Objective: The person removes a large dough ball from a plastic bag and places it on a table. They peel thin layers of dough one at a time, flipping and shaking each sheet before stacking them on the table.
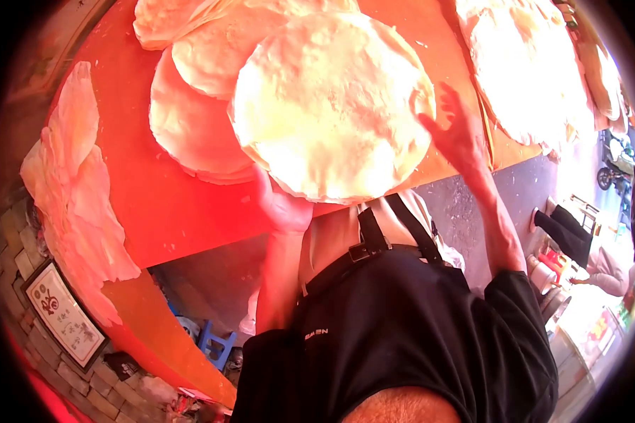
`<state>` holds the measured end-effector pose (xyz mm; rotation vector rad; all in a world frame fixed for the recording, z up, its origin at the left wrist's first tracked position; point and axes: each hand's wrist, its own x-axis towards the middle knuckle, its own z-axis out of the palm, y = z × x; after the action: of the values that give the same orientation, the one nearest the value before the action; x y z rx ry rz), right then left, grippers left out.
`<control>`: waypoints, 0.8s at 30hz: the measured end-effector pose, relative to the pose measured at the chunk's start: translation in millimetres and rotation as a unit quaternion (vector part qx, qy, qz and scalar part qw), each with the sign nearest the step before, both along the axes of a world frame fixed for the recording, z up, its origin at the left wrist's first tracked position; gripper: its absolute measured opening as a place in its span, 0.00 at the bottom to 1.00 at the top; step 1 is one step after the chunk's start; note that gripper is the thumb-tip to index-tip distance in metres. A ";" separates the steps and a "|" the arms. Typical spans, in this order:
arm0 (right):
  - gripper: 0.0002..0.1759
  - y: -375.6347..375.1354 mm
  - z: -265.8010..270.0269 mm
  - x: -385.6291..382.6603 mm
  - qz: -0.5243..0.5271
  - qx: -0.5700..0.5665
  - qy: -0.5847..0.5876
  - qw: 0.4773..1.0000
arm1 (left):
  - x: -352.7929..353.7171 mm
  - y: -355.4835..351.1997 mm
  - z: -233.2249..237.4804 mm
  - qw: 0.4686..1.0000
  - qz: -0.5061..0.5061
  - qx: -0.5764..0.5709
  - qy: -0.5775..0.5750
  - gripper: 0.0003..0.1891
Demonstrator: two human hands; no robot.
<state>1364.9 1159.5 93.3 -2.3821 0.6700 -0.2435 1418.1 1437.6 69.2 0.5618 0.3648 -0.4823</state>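
A large round, pale flatbread [328,106] lies in front of me, overlapping other flat rounds, its near rim close to the table edge. At its lower left rim is my left hand [283,206], thumb side up along the edge, the other fingers hidden beneath the bread. My right hand [461,132] is open at the right rim, fingers spread and thumb tip right at the edge. Beneath and behind the large round lies a pile of similar flatbreads [190,120] on the orange-red table [183,218].
More flatbread sheets [522,63] are heaped at the right. Others [74,190] lie along the left side. A framed sign [65,314] stands by the brick paving, lower left. Under the table is a blue stool [216,345]. A seated person [610,270] is at right.
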 end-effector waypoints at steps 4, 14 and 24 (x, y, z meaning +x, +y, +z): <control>0.33 67.1 26.4 10.2 0.259 0.197 -0.016 0.945 | 0.5 -7.6 2.8 0.992 -0.066 0.076 -0.076 0.34; 0.07 65.1 20.4 21.4 0.182 0.400 0.078 0.895 | 7.2 -16.6 6.0 0.989 -0.094 0.077 -0.083 0.35; 0.08 83.0 7.8 16.3 0.225 0.162 0.059 0.959 | 11.5 -14.8 -0.6 0.971 -0.083 0.214 -0.066 0.22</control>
<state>1381.1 1242.4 101.1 -2.1660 0.1846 0.1933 1429.7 1422.9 68.6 1.0448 0.2951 -0.5268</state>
